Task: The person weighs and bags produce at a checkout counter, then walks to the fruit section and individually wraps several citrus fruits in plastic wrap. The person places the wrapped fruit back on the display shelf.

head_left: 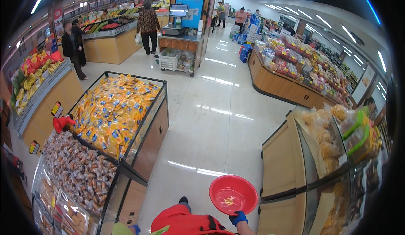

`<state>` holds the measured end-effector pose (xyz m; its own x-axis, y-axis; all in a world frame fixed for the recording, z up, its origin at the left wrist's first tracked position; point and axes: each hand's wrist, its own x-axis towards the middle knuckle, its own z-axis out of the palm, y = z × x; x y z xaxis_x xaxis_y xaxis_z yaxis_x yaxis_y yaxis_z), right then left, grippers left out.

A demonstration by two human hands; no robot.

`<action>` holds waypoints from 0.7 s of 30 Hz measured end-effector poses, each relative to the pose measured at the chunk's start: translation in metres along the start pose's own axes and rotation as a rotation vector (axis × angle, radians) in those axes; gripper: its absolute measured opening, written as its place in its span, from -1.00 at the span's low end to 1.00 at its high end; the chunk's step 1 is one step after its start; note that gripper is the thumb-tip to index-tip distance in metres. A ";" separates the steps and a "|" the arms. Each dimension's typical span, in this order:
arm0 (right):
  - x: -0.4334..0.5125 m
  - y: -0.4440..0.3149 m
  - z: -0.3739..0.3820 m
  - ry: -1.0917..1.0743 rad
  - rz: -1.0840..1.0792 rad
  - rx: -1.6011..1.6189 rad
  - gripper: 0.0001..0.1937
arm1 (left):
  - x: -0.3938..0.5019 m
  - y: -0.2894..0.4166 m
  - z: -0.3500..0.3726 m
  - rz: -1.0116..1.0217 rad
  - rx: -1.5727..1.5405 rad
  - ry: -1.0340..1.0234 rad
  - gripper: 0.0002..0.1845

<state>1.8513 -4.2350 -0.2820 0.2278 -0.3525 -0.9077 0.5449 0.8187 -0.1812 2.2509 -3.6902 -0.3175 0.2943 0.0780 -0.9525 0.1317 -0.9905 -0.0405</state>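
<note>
My right hand (238,218), in a blue glove, grips the near rim of a red plastic basin (233,194). The basin has a small gold mark at its bottom and hangs over the tiled floor at the lower middle. Low at the bottom edge, partly cut off, is my left hand (135,229), also in a blue glove; its fingers are too little in view to tell their state. Between the hands shows a red apron (183,219), with a dark shoe (183,199) beyond it.
On the left stand a bin of orange-yellow packets (114,111), wrapped brown snacks (79,168) and a red megaphone (61,123). A shelf unit (281,162) with bagged food is at the right. Ahead, a weighing scale (173,30) tops a counter. Several people stand farther off.
</note>
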 end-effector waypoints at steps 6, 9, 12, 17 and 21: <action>0.037 -0.049 0.179 -0.038 0.028 0.067 -0.71 | -0.031 0.440 -0.150 0.756 0.170 0.384 -0.52; 0.088 -0.075 0.264 -0.117 -0.045 0.043 -0.69 | -0.097 0.648 -0.212 1.199 0.074 0.436 -0.58; 0.151 -0.108 0.340 -0.058 -0.044 0.081 -0.59 | -0.150 0.767 -0.252 1.371 -0.068 0.278 -0.60; 0.248 -0.147 0.505 -0.180 0.007 -0.018 -0.56 | -0.189 0.848 -0.340 1.320 0.117 0.322 -0.61; 0.302 -0.173 0.653 -0.107 0.067 -0.122 -0.56 | -0.170 0.850 -0.420 1.142 -0.064 0.260 -0.59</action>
<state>2.3531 -4.7790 -0.2773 0.3484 -0.3364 -0.8749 0.4251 0.8886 -0.1725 2.7108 -4.4982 -0.0634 0.4562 -0.8243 -0.3353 -0.2888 -0.4935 0.8204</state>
